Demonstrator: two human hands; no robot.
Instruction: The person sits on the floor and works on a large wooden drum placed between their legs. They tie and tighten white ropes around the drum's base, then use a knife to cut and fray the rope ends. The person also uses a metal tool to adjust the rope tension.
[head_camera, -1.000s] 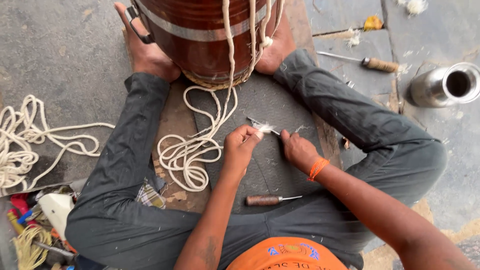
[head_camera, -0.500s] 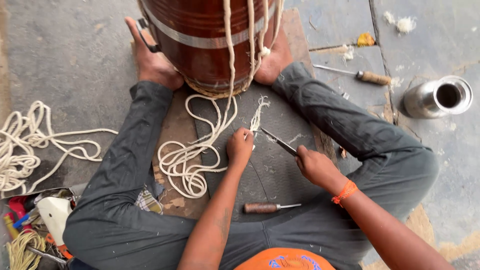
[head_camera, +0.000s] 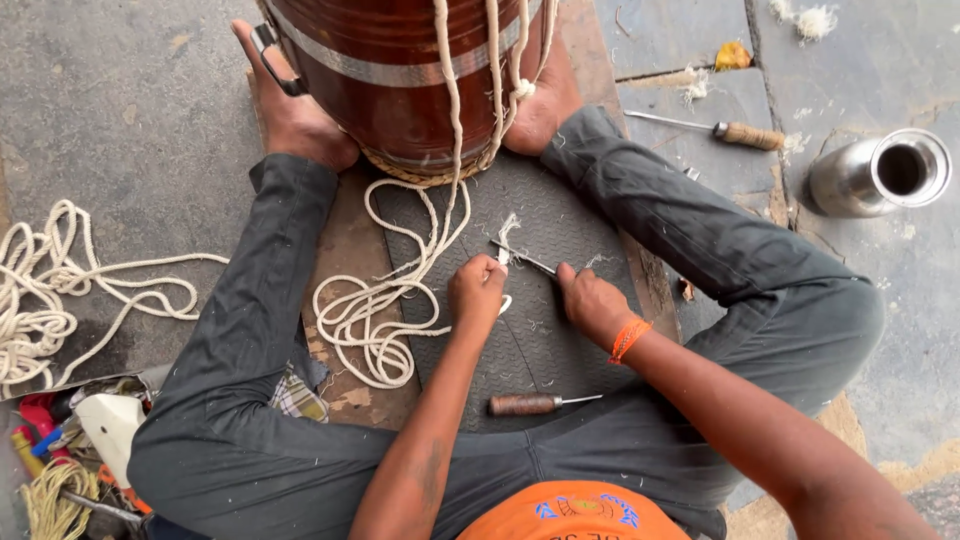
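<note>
- Frayed rope end (head_camera: 507, 232): white, loose fibres fanned out, lying on the dark ribbed mat (head_camera: 560, 340) just ahead of both hands; the strand runs back from it toward the left hand.
- Left hand (head_camera: 477, 296): closed around the rope strand just below the frayed tip; it is the nearer hand to the rope end.
- Right hand (head_camera: 592, 303): closed on a thin metal blade (head_camera: 525, 257); the blade's long axis runs from the hand up and left, tip touching or just beside the fibres, which cannot be told apart.
- Rope coil (head_camera: 370, 320): loose loops left of the left hand, rising to the drum (head_camera: 400, 70).
- Drum: brown, metal-banded, braced between both bare feet.
- Wooden-handled awl (head_camera: 535, 403): lying on the mat, near the lap.
- Steel cup (head_camera: 880, 172): well apart, to the right.
</note>
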